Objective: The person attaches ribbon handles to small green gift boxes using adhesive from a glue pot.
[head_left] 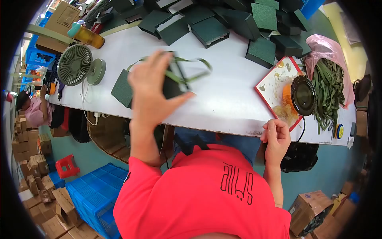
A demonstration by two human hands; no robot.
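My left hand (150,85), smeared by motion, is over a dark green box piece (174,87) with its thumb and fingers spread apart. A green ribbon (205,65) loops out to the right of the hand. Another dark green box part (122,89) shows to its left, partly hidden by the wrist. By the table's front edge, my right hand (276,137) is closed, thumb against curled fingers; anything in them is too small to make out. Nearest to it is a red-edged white board (267,85) with amber residue, where a black round pan (303,95) with an orange body stands.
Dark green boxes (211,30) are piled along the back. A bundle of green ribbons (328,89) in pink plastic lies at the right. A fan (75,65) and a bottle (89,36) stand at the left. A blue crate (93,195) is on the floor; another person (38,109) is far left.
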